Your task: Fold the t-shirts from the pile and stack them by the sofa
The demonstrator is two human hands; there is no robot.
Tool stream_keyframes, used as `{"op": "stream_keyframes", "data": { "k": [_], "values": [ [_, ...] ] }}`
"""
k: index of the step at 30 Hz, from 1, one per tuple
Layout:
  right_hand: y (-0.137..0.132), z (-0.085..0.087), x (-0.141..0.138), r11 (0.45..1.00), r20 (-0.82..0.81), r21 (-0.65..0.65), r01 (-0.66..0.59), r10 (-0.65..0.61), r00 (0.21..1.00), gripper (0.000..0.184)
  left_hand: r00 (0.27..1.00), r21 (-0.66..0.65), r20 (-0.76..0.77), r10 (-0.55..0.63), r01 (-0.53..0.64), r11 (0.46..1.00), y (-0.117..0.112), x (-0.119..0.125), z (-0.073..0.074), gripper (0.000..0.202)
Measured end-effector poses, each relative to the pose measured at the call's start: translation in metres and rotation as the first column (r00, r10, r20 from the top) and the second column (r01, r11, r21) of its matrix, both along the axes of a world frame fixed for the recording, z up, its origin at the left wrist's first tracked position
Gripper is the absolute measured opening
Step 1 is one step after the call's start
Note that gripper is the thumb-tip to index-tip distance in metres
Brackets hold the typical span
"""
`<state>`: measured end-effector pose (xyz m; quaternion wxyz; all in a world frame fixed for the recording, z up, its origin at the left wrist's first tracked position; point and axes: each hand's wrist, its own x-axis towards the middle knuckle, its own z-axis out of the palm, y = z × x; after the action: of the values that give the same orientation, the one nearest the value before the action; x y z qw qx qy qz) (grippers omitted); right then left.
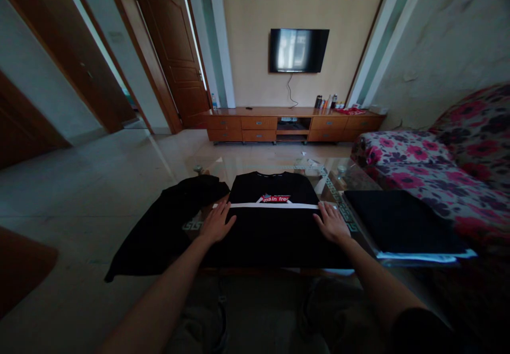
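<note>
A black T-shirt (274,239) with a red and white print (274,199) on its chest lies flat on the glass table, its neckline at the far side. Straight across the shirt just below the print runs a narrow white strip (274,205); its surface shows no readable marks. At the strip's left end, my left hand (216,223) rests palm down, fingers stretched and thumb apart. My right hand (332,223) lies the same way at the right end, fingertips by the strip. Both hands are open and touch the shirt's sides.
Left of the shirt lies a crumpled black garment (163,226). A stack of folded dark cloth (402,221) with a pale bottom layer sits right. The glass table (338,184) has a patterned border. A floral sofa (414,157), low wooden cabinet (258,123) and wall television (298,51) stand beyond.
</note>
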<state>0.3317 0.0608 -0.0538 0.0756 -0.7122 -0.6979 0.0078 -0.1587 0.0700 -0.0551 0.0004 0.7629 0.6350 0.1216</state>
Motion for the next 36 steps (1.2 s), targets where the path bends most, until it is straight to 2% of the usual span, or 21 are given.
{"op": "stream_keyframes", "data": {
  "k": [9,13,16,18,22,24,27,30,33,36],
  "values": [
    [-0.025,-0.005,-0.001,1.000,-0.010,0.009,0.013,-0.013,1.000,0.077,0.997,0.014,-0.031,0.070,-0.070,0.997,-0.025,0.006,-0.002,0.073],
    [-0.035,-0.003,-0.002,0.999,-0.042,0.014,0.047,-0.046,0.998,0.076,0.997,0.007,-0.033,0.068,-0.068,0.998,-0.036,0.008,0.004,0.071],
    [-0.034,-0.001,-0.002,0.995,-0.048,0.033,0.094,-0.092,0.995,0.080,0.993,0.019,-0.029,0.110,-0.110,0.994,-0.036,0.010,0.010,0.072],
    [-0.031,-0.001,0.000,0.994,-0.047,0.035,0.102,-0.100,0.994,0.083,0.993,0.037,-0.016,0.115,-0.114,0.993,-0.032,0.010,0.011,0.074],
    [-0.026,-0.005,0.007,0.997,-0.053,-0.002,0.080,-0.080,0.995,0.086,0.999,0.010,0.020,-0.043,0.043,0.999,-0.021,0.003,0.005,0.071],
    [-0.025,-0.007,0.009,0.997,-0.054,-0.013,0.078,-0.079,0.995,0.086,0.997,-0.025,0.049,-0.054,0.055,0.998,-0.016,0.000,0.000,0.073],
    [-0.020,-0.006,0.009,0.994,-0.070,-0.012,0.105,-0.105,0.992,0.085,0.990,-0.088,0.137,0.019,-0.007,0.996,-0.005,-0.003,-0.001,0.076],
    [-0.006,0.005,0.008,0.984,-0.087,0.041,0.175,-0.171,0.982,0.083,0.963,-0.110,0.250,0.099,-0.073,0.991,0.013,-0.002,0.004,0.075],
    [0.019,0.021,0.005,0.969,-0.117,0.104,0.225,-0.213,0.970,0.075,0.936,-0.042,0.326,0.136,-0.129,0.991,0.036,0.001,0.010,0.070],
    [0.051,0.032,-0.001,0.961,-0.212,0.095,0.259,-0.234,0.949,0.065,0.909,-0.018,0.367,0.195,-0.203,0.979,0.060,0.007,0.012,0.063]
  ]
}}
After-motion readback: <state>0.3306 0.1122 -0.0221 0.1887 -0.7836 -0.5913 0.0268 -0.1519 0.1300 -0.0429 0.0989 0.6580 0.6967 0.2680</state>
